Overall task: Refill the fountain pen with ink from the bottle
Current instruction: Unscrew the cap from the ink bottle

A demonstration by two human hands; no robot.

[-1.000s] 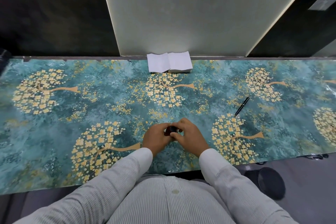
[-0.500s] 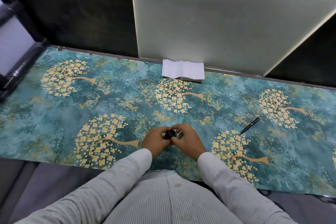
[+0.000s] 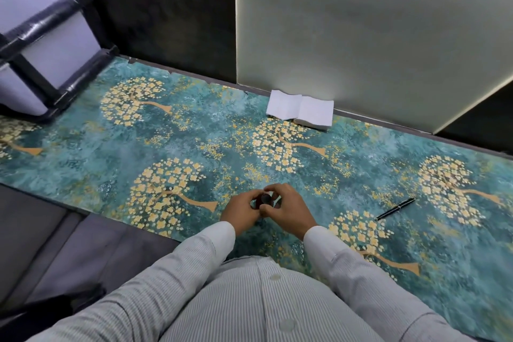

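the fountain pen (image 3: pixel 395 208) lies capped on the teal tablecloth (image 3: pixel 194 147) with gold trees, off to the person's right and well apart from both hands; its long axis runs on a slant, the near end toward the person and the far end pointing up and to the right. the ink bottle (image 3: pixel 266 200) stands upright close to the table's near edge, its dark round cap facing up, only the cap showing between the fingers. since half a second ago the view has swung left and tipped, so a dark railing (image 3: pixel 47 19) now fills the upper left corner, while bottle, pen and both hands keep their places on the cloth. the left hand (image 3: pixel 242 209) curls round the bottle's left side; the right hand (image 3: pixel 287 209) arches over it, fingers bent and clamped round the cap. both wrists come in from striped sleeves. a folded white paper (image 3: pixel 301 111) lies at the far edge against the pale wall panel (image 3: pixel 361 22)
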